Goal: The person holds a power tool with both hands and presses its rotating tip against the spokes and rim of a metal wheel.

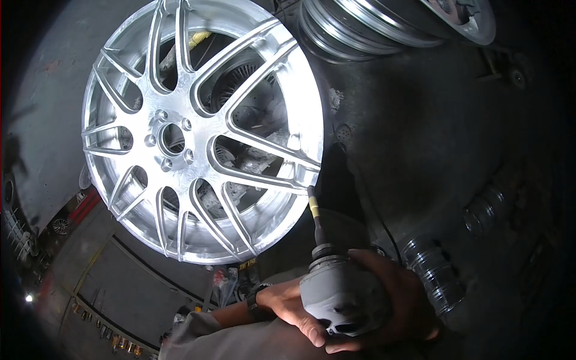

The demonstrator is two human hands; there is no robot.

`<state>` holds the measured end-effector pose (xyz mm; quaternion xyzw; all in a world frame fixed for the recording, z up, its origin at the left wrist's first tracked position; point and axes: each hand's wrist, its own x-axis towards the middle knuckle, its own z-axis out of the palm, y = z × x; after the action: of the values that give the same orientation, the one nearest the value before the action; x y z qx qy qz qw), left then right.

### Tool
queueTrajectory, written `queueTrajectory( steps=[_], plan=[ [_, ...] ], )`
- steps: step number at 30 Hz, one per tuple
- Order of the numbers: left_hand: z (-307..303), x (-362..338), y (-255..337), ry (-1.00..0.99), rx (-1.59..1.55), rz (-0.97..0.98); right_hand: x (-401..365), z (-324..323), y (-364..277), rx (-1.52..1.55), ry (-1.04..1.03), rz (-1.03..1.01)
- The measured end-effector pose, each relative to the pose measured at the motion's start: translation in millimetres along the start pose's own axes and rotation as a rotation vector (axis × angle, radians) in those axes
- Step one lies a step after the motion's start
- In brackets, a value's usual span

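Note:
A bright bare-metal alloy wheel [207,129] with split spokes fills the upper left, its face towards me. In both hands I hold a grey die grinder [339,288]. My left hand [288,306] supports it from the left, thumb along the body; a dark band circles that wrist. My right hand [396,288] wraps the other side, fingers partly in shadow. The grinder's slim shaft, with a yellow band, points up, its dark tip [311,192] right at the wheel's lower right rim, near a spoke end.
More wheels [366,27] stand at the top right. Shiny ribbed cylinders [435,276] lie on the dark floor at the right, and a thin cable [384,222] runs past the grinder. Small bottles [123,343] line up at the lower left. Through the spokes, a dark finned part [237,87] shows.

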<state>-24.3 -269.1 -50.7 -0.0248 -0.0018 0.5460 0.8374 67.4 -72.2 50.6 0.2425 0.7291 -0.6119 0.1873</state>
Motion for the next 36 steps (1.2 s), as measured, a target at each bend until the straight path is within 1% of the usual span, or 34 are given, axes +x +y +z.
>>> queueTrajectory(
  steps=[1,3,4,5,7,8,9,11,12,14,15,17,21,23,26,32,35,36],
  plan=[
    [1.4,4.0,4.4,-0.003,0.029,-0.009,-2.5,-1.5,-1.3,-0.009,0.001,0.026],
    [14.3,11.0,16.6,0.104,-0.103,-0.133,-8.4,-0.6,0.5,-0.018,0.001,0.049],
    [8.7,14.8,23.5,0.082,-0.087,-0.259,-12.3,1.8,4.9,0.012,0.028,0.087],
    [9.5,16.7,21.7,0.084,-0.084,-0.259,-13.7,3.1,7.6,0.042,0.052,0.125],
    [14.4,20.8,14.4,0.042,-0.056,-0.051,-16.9,2.6,6.6,0.050,0.050,0.135],
    [17.8,22.0,15.5,0.094,0.027,0.017,-17.8,2.1,4.6,0.055,0.051,0.142],
    [15.3,22.3,17.4,0.093,0.034,0.014,-15.0,3.5,-1.7,0.056,0.057,0.137],
    [4.9,20.8,16.9,-0.032,0.279,0.069,-7.9,9.3,-15.0,-0.061,0.167,0.123],
    [1.3,17.1,13.7,-0.032,0.279,0.070,-8.8,7.0,-10.7,-0.061,0.166,0.123],
    [-1.6,7.7,8.0,-0.059,0.181,-0.045,-9.9,1.8,0.8,0.004,0.057,0.039],
    [0.0,8.1,8.8,-0.057,0.182,-0.043,-8.1,3.0,1.8,0.004,0.055,0.038],
    [5.1,10.8,8.6,0.020,0.093,0.091,-6.8,5.6,3.5,0.002,0.073,0.014],
    [4.5,8.7,9.6,0.019,0.041,0.053,-3.4,4.5,2.2,-0.029,0.055,0.004],
    [1.7,2.3,5.9,-0.036,-0.002,-0.023,-2.8,6.8,2.6,-0.001,0.060,-0.007],
    [3.1,-0.3,4.7,-0.008,-0.029,0.020,2.0,3.1,-4.6,-0.072,0.034,-0.018],
    [-0.4,-17.9,2.7,0.070,0.049,0.057,16.8,7.2,-8.8,-0.035,0.039,-0.082],
    [-7.2,-14.4,17.4,0.031,0.129,0.072,19.7,9.1,-11.8,-0.052,0.031,-0.048],
    [2.4,-19.3,10.9,0.119,0.034,0.031,19.4,9.2,-11.5,-0.052,0.034,-0.046]
  ],
)
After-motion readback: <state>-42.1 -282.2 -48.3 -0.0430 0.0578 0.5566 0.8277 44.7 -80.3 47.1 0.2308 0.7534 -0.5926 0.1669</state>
